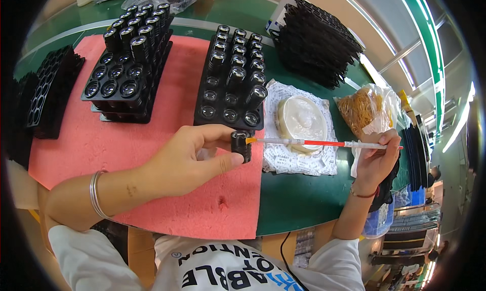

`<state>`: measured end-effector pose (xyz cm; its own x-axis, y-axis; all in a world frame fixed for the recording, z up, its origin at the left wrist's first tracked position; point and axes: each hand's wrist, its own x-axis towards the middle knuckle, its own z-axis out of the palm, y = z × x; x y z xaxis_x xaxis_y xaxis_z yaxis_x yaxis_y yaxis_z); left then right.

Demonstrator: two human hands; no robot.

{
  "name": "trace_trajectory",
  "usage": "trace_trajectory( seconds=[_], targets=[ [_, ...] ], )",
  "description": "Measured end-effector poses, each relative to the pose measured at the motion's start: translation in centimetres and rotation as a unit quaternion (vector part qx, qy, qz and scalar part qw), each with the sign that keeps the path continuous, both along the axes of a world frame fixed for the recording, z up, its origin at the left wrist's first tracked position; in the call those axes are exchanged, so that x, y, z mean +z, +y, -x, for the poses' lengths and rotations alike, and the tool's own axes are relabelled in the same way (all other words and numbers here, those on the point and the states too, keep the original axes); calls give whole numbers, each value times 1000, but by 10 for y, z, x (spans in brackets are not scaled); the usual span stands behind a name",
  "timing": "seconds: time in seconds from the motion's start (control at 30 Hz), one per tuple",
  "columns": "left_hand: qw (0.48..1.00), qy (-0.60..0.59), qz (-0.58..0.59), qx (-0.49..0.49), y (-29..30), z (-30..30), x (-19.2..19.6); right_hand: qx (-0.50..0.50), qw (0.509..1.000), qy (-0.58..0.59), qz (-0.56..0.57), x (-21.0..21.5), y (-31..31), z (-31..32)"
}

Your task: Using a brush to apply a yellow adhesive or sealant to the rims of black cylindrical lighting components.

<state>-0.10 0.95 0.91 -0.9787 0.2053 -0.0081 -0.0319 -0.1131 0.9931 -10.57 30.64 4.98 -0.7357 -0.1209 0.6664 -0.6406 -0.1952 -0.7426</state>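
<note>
Between the thumb and fingers of my left hand [195, 157] is a small black ribbed cylinder [241, 148], held upright over the pink mat. My right hand [377, 157] grips the far end of a slim paintbrush [324, 142] with a red and whitish handle. Its orange-yellow bristles touch or nearly touch the cylinder's side. Just beyond my left hand stands a black tray [230, 101] with several similar glass-topped cylinders, some raised, others low in the holes. A round whitish dish [302, 121] with something clear and glossy in it sits below the brush, on a printed white sheet [276, 162].
Stacked black trays [116, 91] with more cylinders stand at the far left of the pink mat [202, 210]. Empty black trays [50, 93] lean at the left edge; another tall pile [316, 43] rises at the back right. Beside the dish lies a bag of rubber bands [367, 109].
</note>
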Motion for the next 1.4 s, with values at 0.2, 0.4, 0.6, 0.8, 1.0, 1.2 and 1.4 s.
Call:
trace_trajectory(
  seconds=[0.2, 0.4, 0.6, 0.8, 1.0, 1.2, 1.4],
  targets=[
    [998, -27, 36, -34, -3, 1, -1, -2, 1000, 5, -2, 0, 2, 2],
    [999, -13, -6, -41, 0, 1, -3, -28, 999, 4, 21, 4, 3, 0],
    [999, 20, 45, 4, -5, -6, 8, 54, 995, -11, 87, 8, -1, -1],
    [819, 450, 325, 143, -32, -1, 45, 80, 990, -46, 104, 11, -1, -4],
    [810, 289, 373, 349, -87, -5, 81, 82, 990, -33, 111, 4, 5, -1],
    [753, 174, 563, 292, -139, -4, 77, 77, 989, -51, 116, 6, -1, -1],
    [734, 133, 580, 327, -143, 9, 64, 75, 990, -41, 109, 7, -1, -2]
  ],
)
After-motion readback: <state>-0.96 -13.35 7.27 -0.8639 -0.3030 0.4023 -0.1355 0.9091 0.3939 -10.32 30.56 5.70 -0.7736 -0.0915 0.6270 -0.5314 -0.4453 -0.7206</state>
